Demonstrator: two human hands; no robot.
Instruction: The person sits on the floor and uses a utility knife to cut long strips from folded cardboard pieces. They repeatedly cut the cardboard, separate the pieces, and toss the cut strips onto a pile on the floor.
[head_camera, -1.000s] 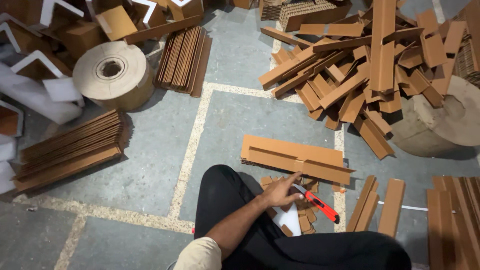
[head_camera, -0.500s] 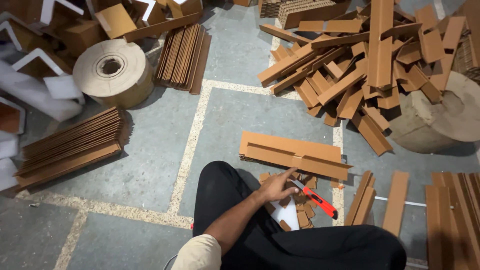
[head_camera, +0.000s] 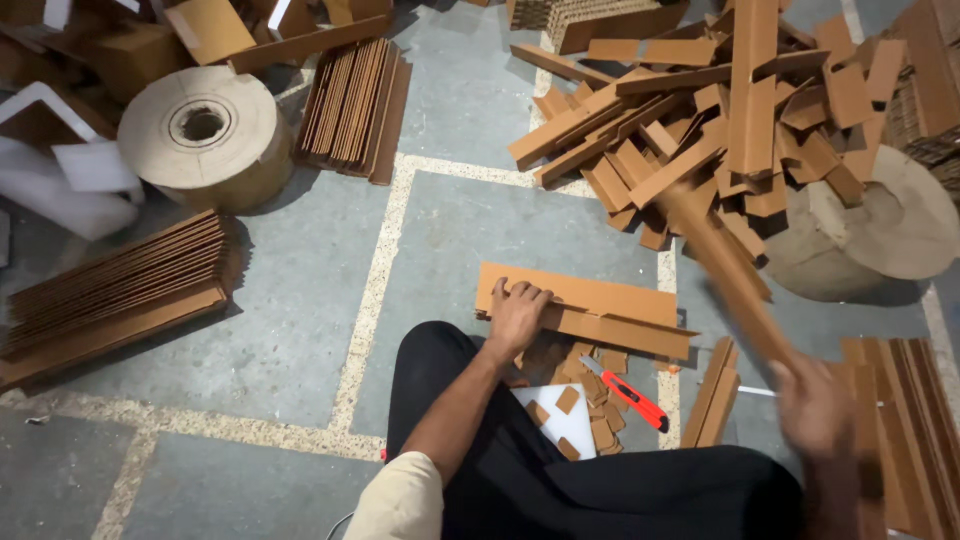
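**Cardboard strips handled on a concrete floor**

At nine o'clock, a stack of long brown strips (head_camera: 110, 295) was seen lying flat on the grey floor (head_camera: 300, 300). Toward ten o'clock, a wide roll of brown paper (head_camera: 205, 135) was set on its end, and just beside it, at eleven o'clock, a second bundle of strips (head_camera: 350, 110) was laid.

Near the centre, the left hand (head_camera: 517, 315) was pressed palm-down, fingers spread, on the left end of a flat cardboard piece (head_camera: 590, 315); nothing was clasped by it. The piece was placed on the floor directly ahead of the person's dark-trousered knees. Just below it, toward six o'clock, small cardboard offcuts (head_camera: 580, 400) were scattered over a white sheet (head_camera: 560, 425), and a red utility knife (head_camera: 630, 397) was left lying among them, touched by neither hand.

At one o'clock, a loose heap of cut strips (head_camera: 720, 130) was piled, partly against a large paper roll (head_camera: 880, 235) at three o'clock.

At four o'clock, the right hand (head_camera: 820, 410) was closed around the near end of a long cardboard strip (head_camera: 720, 270), which was held slanting up toward the heap. Both hand and strip were blurred, so the grip could not be made out in detail. The hands were held well apart. More strips (head_camera: 900, 400) were stacked at the right edge.
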